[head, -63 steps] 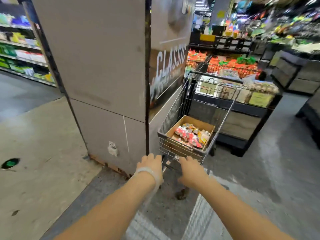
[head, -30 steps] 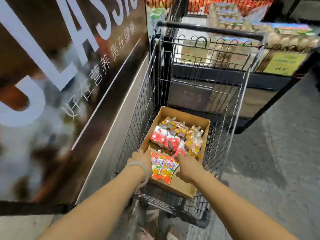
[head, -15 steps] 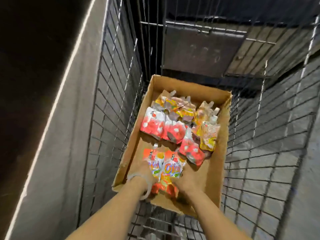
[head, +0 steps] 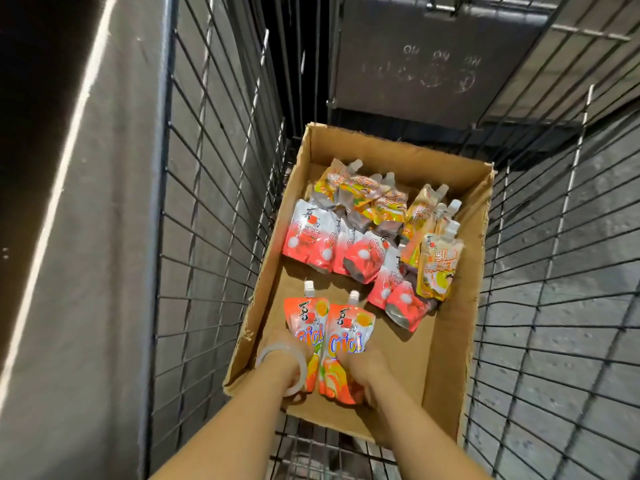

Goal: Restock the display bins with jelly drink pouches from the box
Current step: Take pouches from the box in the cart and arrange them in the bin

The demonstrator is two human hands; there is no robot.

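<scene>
Both hands are gripping: left hand (head: 277, 344) pinching one orange pouch (head: 306, 323), right hand (head: 360, 362) clasping its neighbour (head: 349, 336), low in the cardboard box (head: 446, 358) inside the cart (head: 207, 237). Pouches are looking soft, light, slick; I judge holding them by the lower body as safest.

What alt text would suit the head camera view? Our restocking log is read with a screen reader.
Seen from above, a person's left hand and right hand each hold an orange jelly pouch, the left pouch beside the right pouch, at the near end of a cardboard box. The box sits in a wire cart; red and yellow pouches lie piled at its far end.
</scene>
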